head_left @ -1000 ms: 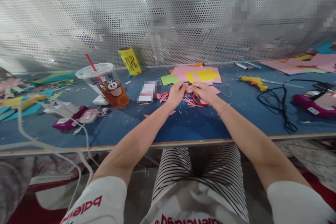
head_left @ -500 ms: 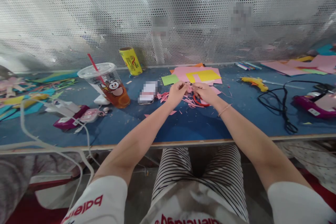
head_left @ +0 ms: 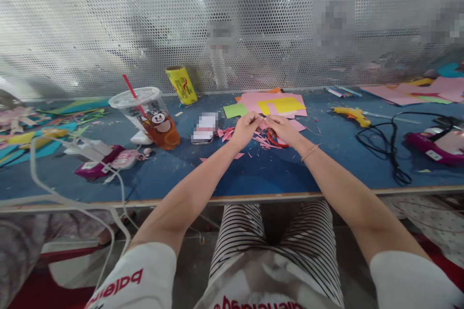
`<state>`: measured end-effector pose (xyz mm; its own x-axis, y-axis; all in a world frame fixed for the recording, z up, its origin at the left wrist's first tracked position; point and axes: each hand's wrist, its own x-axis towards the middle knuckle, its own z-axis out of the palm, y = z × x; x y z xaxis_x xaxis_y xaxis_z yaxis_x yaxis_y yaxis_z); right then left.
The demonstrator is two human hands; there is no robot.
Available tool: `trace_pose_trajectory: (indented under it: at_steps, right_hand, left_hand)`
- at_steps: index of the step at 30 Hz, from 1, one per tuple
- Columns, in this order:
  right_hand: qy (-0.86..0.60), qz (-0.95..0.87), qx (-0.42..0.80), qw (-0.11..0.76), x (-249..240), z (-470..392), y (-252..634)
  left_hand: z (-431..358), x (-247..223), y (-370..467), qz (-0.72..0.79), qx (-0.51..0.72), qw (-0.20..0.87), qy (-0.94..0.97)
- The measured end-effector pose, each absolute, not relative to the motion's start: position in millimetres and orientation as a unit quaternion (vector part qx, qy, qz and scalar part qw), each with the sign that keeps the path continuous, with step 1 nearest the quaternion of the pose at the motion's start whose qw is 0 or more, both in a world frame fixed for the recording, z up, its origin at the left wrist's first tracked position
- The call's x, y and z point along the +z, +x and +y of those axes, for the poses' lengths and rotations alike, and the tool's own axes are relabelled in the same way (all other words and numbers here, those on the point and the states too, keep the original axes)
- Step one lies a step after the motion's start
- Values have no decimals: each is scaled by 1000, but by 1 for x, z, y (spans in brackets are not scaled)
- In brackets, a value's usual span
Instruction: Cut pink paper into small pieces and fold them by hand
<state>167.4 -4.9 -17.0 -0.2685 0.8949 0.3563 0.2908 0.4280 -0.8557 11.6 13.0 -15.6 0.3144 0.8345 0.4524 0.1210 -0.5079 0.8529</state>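
My left hand (head_left: pixel 248 128) and my right hand (head_left: pixel 280 129) meet fingertip to fingertip above the table, both closed in a pinch. Between them is a small piece of pink paper (head_left: pixel 262 124), mostly covered by the fingers. Cut pink paper strips (head_left: pixel 266 142) lie in a pile just under my hands. Partly beneath my right hand sits a pair of scissors with red handles (head_left: pixel 278 143). Behind my hands rest sheets of pink paper (head_left: pixel 250 100), a yellow sheet (head_left: pixel 284 105) and a green sheet (head_left: pixel 234 110).
Left of my hands are a phone (head_left: pixel 205 128), a plastic cup of tea (head_left: pixel 163 130), a yellow can (head_left: pixel 182 86) and a purple power strip (head_left: pixel 94 164) with white cables. To the right lie a yellow glue gun (head_left: pixel 352 116) and a black cable (head_left: pixel 393 147). A perforated metal screen (head_left: pixel 253 24) stands behind.
My fingertips have shifted slightly on the pink paper, and a little more of it shows between them. Everything else looks the same.
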Motion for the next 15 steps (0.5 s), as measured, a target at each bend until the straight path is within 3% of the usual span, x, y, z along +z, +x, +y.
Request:
trace_pose_trajectory:
  at_steps: [9, 15]
  right_hand:
    - [-423, -749, 278, 427, -16, -4, 167]
    - [-419, -727, 336, 427, -17, -4, 168]
  left_hand:
    - [14, -21, 15, 287, 487, 504, 653]
    - [12, -19, 14, 303, 489, 470, 669]
